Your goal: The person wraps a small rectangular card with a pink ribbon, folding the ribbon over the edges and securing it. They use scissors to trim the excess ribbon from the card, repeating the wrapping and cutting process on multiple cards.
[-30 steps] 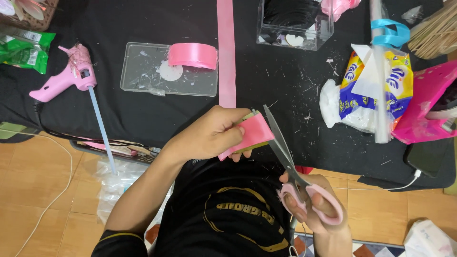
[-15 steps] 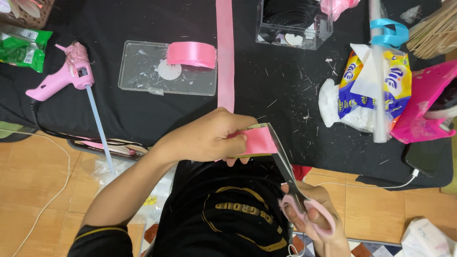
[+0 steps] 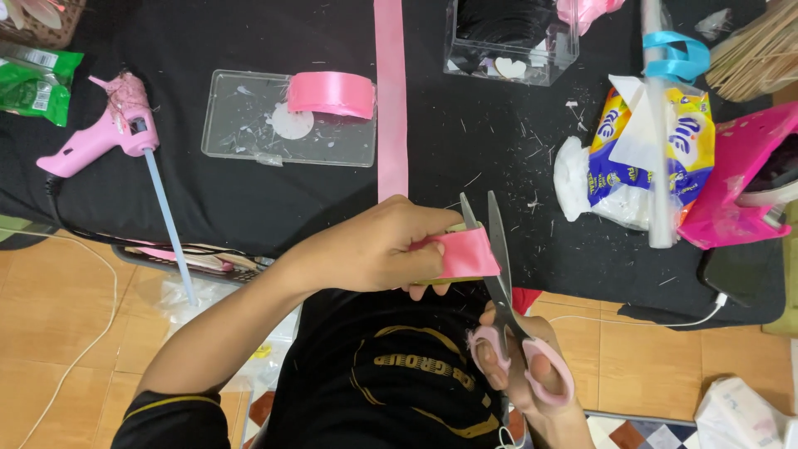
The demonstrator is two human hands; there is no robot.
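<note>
The left hand [image 3: 378, 249] pinches a folded pink ribbon [image 3: 470, 252] between thumb and fingers. The right hand [image 3: 519, 370], fingers through pink loops, holds scissors [image 3: 499, 266], blades parted at the ribbon's right edge. Above the ribbon lie a ribbon roll [image 3: 331, 93] and glue gun [image 3: 104, 129].

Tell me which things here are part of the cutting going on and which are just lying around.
In use: left hand, pink ribbon piece, scissors, right hand.
Lying about: glue gun, ribbon roll, clear tray, tissue pack, clear box.
</note>
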